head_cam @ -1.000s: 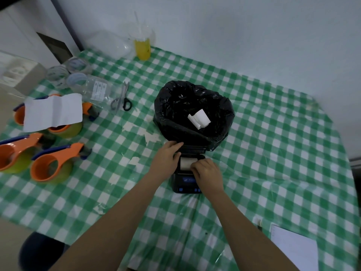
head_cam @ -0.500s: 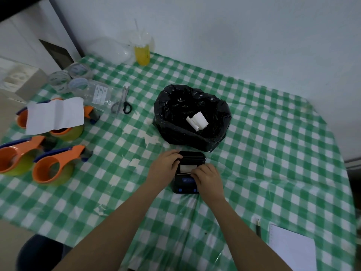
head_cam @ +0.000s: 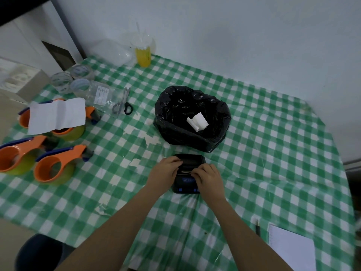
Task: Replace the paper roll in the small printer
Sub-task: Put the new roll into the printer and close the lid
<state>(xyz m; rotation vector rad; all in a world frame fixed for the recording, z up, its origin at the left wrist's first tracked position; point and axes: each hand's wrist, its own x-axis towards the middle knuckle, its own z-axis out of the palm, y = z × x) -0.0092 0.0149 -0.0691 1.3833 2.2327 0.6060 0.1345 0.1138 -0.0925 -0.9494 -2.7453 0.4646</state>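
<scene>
Closing the lid looks to be the step in hand: the small printer is set on the checked tablecloth, just in front of the black bag, and its lid appears to be lowered over the paper bay, with a thin pale strip seen at the slot. The left hand is laid on the printer's left edge with the fingers curled and pressed down on the lid. The right hand is set on the right edge, fingers bent close together at the slot; whether the paper end is pinched cannot be told. For the step to be done well, even pressure should be applied on both sides at once, so that the lid is latched squarely, and a short tail of paper should be kept out through the slot rather than trapped inside. The body should be steadied, since the plastic cloth may let it slide.

At the far left, three orange tape holders are seen, one covered by a white sheet. A clear cup near the wall holds yellow liquid. The bin lined with a black bag contains curled white paper, judged to be the discarded roll.
</scene>
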